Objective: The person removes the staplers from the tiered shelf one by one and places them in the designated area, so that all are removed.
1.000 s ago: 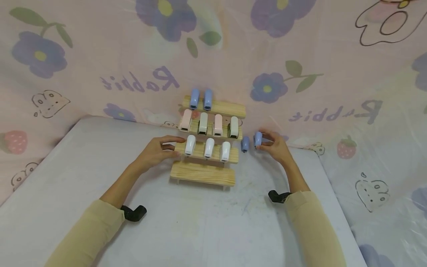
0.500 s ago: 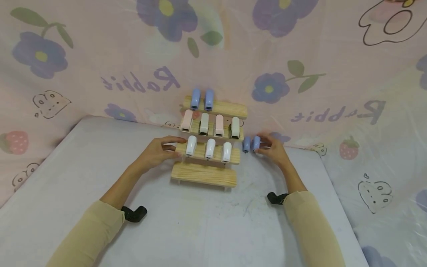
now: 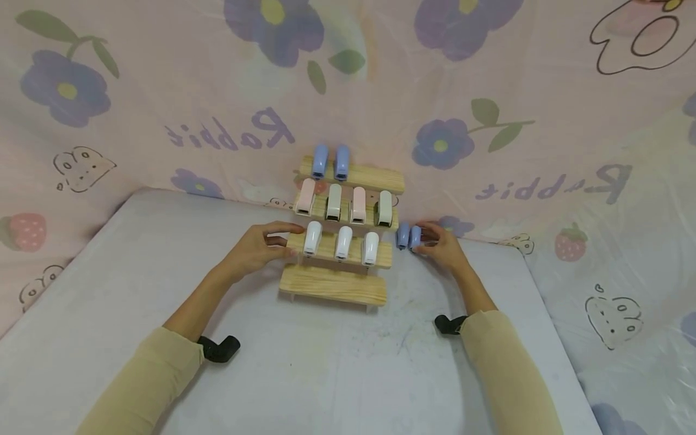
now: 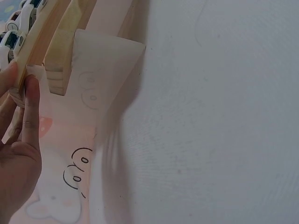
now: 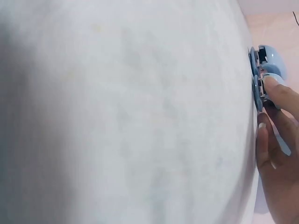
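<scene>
My right hand holds a small blue stapler on the table, right of the stepped stand. Close beside it stands another blue stapler. In the right wrist view, my thumb lies on the held stapler. My left hand grips the left end of a wooden shelf of the stand; the left wrist view shows fingers on both sides of the board's end. That shelf carries three white staplers. Pink and grey-green staplers fill the tier above, and two blue staplers stand on the top tier.
The lowest wooden shelf bears nothing. A white-covered table spreads in front, backed by a pink patterned curtain just behind the stand. Black wrist mounts sit below both sleeves.
My right hand has moved the held blue stapler leftward and slightly down, beside the other blue one. My left hand keeps its hold on the shelf.
</scene>
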{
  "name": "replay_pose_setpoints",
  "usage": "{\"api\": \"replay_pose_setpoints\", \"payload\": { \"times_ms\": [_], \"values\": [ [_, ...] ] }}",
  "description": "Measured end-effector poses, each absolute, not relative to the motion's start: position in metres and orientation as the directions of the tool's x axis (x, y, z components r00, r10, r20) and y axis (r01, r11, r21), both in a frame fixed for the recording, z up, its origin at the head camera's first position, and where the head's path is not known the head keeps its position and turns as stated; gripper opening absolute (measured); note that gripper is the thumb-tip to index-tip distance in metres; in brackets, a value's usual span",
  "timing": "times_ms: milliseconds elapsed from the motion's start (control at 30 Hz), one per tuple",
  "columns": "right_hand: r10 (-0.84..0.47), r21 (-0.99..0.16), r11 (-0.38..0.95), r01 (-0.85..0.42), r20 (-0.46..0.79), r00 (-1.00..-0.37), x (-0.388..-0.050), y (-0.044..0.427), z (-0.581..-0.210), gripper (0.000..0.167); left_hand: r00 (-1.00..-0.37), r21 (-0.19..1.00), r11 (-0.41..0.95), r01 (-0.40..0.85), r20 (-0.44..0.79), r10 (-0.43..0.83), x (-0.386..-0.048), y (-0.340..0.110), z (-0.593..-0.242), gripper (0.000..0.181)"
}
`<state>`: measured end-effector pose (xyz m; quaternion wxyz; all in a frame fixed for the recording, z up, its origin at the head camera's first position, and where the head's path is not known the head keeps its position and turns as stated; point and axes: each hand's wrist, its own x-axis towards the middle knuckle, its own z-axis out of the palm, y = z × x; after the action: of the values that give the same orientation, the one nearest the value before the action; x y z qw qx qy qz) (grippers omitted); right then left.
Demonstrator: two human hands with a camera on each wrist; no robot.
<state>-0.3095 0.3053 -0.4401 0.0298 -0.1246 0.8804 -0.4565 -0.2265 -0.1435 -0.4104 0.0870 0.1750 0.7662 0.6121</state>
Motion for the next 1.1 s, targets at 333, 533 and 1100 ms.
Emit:
{"api": "replay_pose_setpoints", "payload": {
  "times_ms": [333, 533, 1100],
  "values": [
    [-0.266, -0.816, 0.537, -0.216, 0.080, -0.961, -0.317, 0.308, -0.450, 0.069, -0.927, 0.963, 0.211, 0.166, 0.079, 0.368, -0.228, -0.144, -0.410, 0.046],
    [-0.258, -0.805, 0.558, -0.202, 0.063, -0.964, -0.317, 0.309, -0.451, 0.071, -0.927, 0.966, 0.207, 0.156, 0.071, 0.368, -0.228, -0.144, -0.412, 0.049],
    [-0.195, -0.862, 0.458, -0.217, 0.141, -0.971, -0.282, 0.304, -0.407, 0.060, -0.935, 0.966, 0.219, 0.140, 0.057, 0.350, -0.228, -0.144, -0.413, 0.048]
  ]
}}
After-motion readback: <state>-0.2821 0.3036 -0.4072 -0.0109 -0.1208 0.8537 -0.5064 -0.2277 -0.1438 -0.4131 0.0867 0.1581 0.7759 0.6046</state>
